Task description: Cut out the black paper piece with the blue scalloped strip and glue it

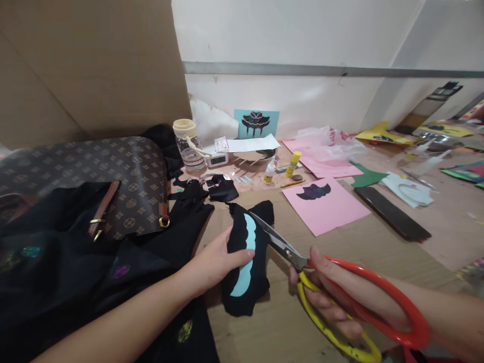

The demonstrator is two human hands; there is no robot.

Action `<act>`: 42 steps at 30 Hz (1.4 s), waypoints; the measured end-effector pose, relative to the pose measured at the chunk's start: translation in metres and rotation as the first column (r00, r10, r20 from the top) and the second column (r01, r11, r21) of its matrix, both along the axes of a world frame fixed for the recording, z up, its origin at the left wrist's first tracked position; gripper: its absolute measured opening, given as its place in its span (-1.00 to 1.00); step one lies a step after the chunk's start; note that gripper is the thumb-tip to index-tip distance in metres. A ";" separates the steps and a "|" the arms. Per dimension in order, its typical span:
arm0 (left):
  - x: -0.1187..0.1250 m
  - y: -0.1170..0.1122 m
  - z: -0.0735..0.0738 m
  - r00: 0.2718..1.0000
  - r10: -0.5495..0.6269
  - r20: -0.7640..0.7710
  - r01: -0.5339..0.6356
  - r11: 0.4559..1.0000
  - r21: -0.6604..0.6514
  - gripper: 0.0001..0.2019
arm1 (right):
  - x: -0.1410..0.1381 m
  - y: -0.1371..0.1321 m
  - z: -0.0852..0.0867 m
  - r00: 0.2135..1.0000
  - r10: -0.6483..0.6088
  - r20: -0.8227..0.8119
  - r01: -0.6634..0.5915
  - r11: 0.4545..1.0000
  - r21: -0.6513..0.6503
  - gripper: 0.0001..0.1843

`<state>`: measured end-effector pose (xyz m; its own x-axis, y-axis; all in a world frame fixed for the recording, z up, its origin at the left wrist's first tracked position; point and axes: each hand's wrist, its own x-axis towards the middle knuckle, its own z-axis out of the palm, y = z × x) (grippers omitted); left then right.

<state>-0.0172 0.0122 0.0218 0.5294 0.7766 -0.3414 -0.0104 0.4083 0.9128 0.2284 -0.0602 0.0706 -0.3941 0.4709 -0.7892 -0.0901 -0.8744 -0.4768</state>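
Observation:
My left hand (pixel 221 257) grips a piece of black fabric (pixel 260 282), its thumb pressing on a scalloped light-blue paper shape (pixel 247 272) that lies on top. The hand's other fingers are hidden under the cloth. My right hand (pixel 328 287) is wrapped round the scissors (pixel 291 252), which have one red and one yellow handle. Their blades reach the fabric's upper right part, close beside the blue shape's top end. How far the blades are parted is hard to make out.
A patterned brown bag (pixel 132 201) and black cloth (pixel 159 257) lie left. Pink paper with a dark cutout (pixel 336 212), a phone (pixel 393 213), a yellow glue stick (pixel 293 164), a small glue bottle (pixel 269 170) and a glass jar (pixel 189 148) stand or lie beyond the cardboard (pixel 302 327).

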 end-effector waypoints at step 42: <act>-0.008 0.002 0.006 0.994 -0.106 -0.020 0.108 0.987 0.118 -0.27 | 0.013 -0.004 0.000 0.998 -0.013 0.057 0.006 0.994 0.110 -0.41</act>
